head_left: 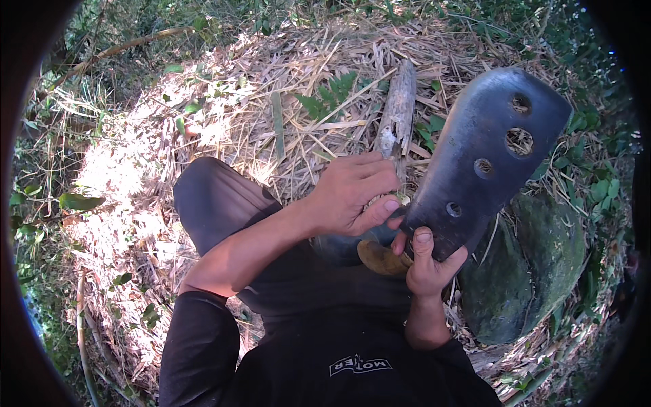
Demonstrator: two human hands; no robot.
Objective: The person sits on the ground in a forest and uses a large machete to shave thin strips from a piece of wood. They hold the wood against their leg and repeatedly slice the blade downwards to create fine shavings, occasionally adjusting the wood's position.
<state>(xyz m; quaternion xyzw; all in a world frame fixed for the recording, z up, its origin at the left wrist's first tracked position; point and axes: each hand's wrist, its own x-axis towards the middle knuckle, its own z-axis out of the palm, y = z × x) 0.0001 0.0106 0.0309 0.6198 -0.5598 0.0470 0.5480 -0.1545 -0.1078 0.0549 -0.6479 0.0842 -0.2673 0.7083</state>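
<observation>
A broad dark metal cleaver blade [468,156] with several round holes slants up and to the right. My right hand [430,268] grips its lower end, thumb flat on the face and fingers behind it. Close by on the left, my left hand [358,193] is closed, its thumb and curled fingers near the blade's lower left edge. Something small and pale shows between those fingers, too hidden to name. Below the hands is a rounded tan-brown thing [383,258], partly covered; I cannot tell whether it belongs to the cleaver.
A mossy dark green rock [559,264] sits at the right, partly behind the blade. Beyond my hands lies a weathered piece of wood [399,108] beside a green fern [329,96]. Dry leaves and stalks [224,102] cover the ground, with green plants around. My bent knee [213,193] is at left.
</observation>
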